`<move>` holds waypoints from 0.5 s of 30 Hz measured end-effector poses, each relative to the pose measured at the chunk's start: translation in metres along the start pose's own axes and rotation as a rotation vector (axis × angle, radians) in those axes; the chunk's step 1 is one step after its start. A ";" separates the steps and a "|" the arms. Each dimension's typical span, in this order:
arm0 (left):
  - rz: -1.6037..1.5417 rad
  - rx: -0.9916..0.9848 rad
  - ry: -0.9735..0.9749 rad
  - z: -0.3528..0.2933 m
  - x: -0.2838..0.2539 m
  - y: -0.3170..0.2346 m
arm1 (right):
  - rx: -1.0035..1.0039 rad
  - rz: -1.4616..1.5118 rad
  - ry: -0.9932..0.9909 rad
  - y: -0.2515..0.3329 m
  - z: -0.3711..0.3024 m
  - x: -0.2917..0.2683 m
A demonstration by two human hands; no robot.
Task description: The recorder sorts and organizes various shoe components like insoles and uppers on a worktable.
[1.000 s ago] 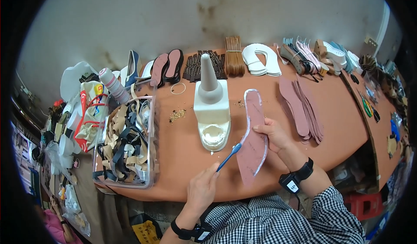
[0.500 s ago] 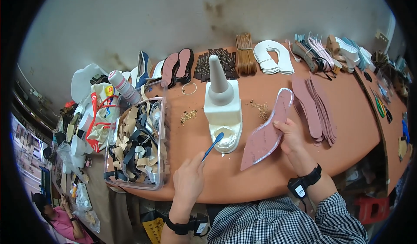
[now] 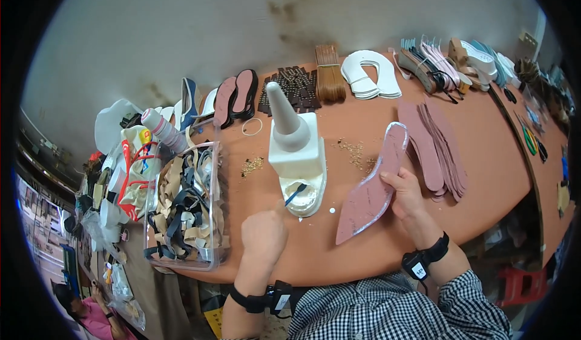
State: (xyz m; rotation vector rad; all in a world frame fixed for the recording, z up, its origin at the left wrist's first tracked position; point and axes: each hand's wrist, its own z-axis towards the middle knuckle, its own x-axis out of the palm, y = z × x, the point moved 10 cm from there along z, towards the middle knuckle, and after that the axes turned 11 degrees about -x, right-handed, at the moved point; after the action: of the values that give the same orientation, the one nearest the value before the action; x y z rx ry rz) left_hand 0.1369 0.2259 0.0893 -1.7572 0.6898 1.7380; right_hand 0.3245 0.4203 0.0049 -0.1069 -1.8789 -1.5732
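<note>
My left hand is closed round a small blue glue brush. The brush tip rests in the creamy white glue in the open front dish of a white glue dispenser with a grey cone on top. Between the thumb and fingers of my right hand is a pink insole, held tilted above the table. A wet white band of glue runs along the insole's edge. Beside that hand, to the right, lies a fanned stack of pink insoles.
A clear plastic bin of strap scraps stands on the left. Along the wall lie dark soles, studded strips, a brown strip bundle and white U-shaped pieces. Pliers lie far right. A person in pink sits lower left.
The brush has shifted deeper into the dish, my left hand turning with it. The view has moved slightly. A white drop now shows on the table right of the dish. My right hand keeps the insole.
</note>
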 end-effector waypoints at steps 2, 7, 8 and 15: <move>-0.027 0.008 0.008 -0.006 -0.001 0.005 | 0.026 0.023 -0.004 -0.004 0.000 0.001; -0.219 -0.006 -0.152 -0.026 -0.011 0.027 | 0.057 0.034 0.027 -0.015 -0.001 0.011; -0.222 -0.006 -0.153 -0.028 -0.010 0.028 | 0.064 0.039 0.029 -0.017 -0.002 0.013; -0.360 0.005 -0.234 -0.038 -0.011 0.042 | 0.053 -0.034 0.091 -0.020 -0.005 0.027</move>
State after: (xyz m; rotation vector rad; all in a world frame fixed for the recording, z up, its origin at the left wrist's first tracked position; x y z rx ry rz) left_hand 0.1339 0.1684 0.0983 -1.5296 0.2588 1.6493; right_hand 0.2964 0.4011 0.0033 0.0195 -1.8589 -1.5238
